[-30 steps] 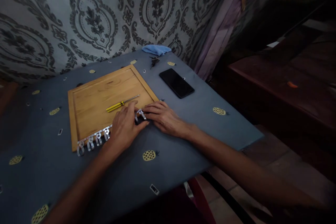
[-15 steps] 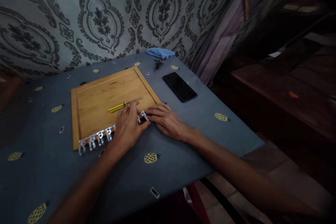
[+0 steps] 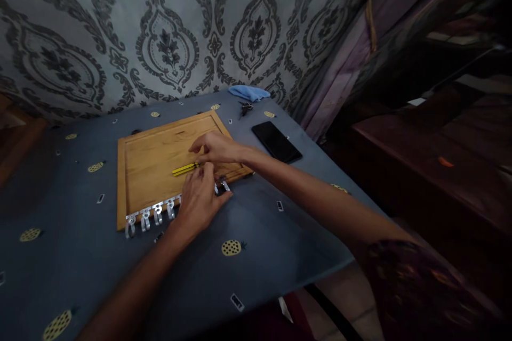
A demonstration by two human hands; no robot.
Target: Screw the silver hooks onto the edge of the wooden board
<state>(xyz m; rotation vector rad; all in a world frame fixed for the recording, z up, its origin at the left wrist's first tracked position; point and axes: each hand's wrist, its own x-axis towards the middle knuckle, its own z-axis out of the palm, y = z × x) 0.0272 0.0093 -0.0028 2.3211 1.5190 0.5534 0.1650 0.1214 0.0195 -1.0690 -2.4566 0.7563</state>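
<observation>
Blue table point(image 3: 276, 240): framed wooden board point(image 3: 154, 165) lies flat, honey-coloured, grained.
Shiny metal hook rail point(image 3: 157, 211) runs along near edge. Left hand point(image 3: 200, 197) covers part, can't tell if clamped; right hand point(image 3: 218, 148), thumb and fingertips apart, nears yellow handle point(image 3: 184, 169).

Left hand point(image 3: 198, 200): at the near edge of the wooden board point(image 3: 150, 162), just right of that edge's middle, back upward; its grip is hidden.
Left fingers point(image 3: 208, 171): bent forward over the board, thumb spread rightward.
Left forearm point(image 3: 140, 269): bare, slanting in from the board's near side.
Right hand point(image 3: 219, 147): over the board's right half, palm down.
Right fingers point(image 3: 197, 145): curved, pointing left across the board, thumb apart.
Right forearm point(image 3: 308, 186): bare, crossing the board's right edge.
</observation>
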